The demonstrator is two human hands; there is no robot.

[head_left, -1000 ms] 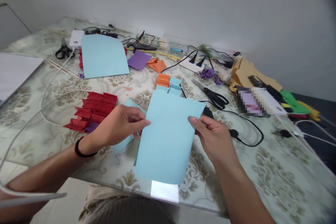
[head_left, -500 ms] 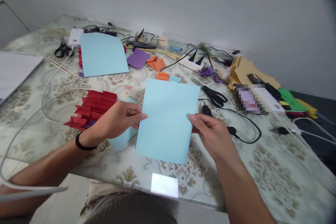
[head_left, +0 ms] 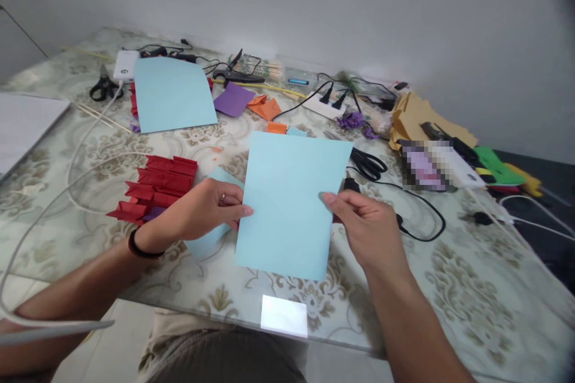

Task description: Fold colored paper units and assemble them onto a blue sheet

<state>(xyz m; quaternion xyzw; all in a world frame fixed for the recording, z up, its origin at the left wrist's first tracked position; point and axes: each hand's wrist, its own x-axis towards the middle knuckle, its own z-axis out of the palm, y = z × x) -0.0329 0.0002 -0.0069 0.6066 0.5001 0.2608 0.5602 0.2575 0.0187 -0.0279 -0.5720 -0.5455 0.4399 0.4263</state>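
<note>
A light blue sheet of paper (head_left: 287,209) is held up over the table between my two hands. My left hand (head_left: 215,209) pinches its left edge, thumb on the near face. On the right edge, the thumb and fingers of my right hand (head_left: 366,221) are closed in the same way. Beneath and behind my left hand lies another light blue piece of paper (head_left: 202,245), partly covered. Folded red paper pieces (head_left: 164,179) stand in rows just left of that hand. Black-handled scissors (head_left: 368,164) lie beyond my right hand, their blades partly hidden by the sheet.
Another light blue sheet (head_left: 175,96) lies at the back left, near a second pair of scissors (head_left: 105,87). Purple paper (head_left: 233,100), folded orange paper (head_left: 265,108) and a white power strip (head_left: 324,105) sit at the back. A white cable (head_left: 69,176) loops across the left side.
The blue sheet's upper right corner has swung rightward, covering more of the scissors' blades. My left hand sits slightly lower along its edge. Both hands keep their hold.
</note>
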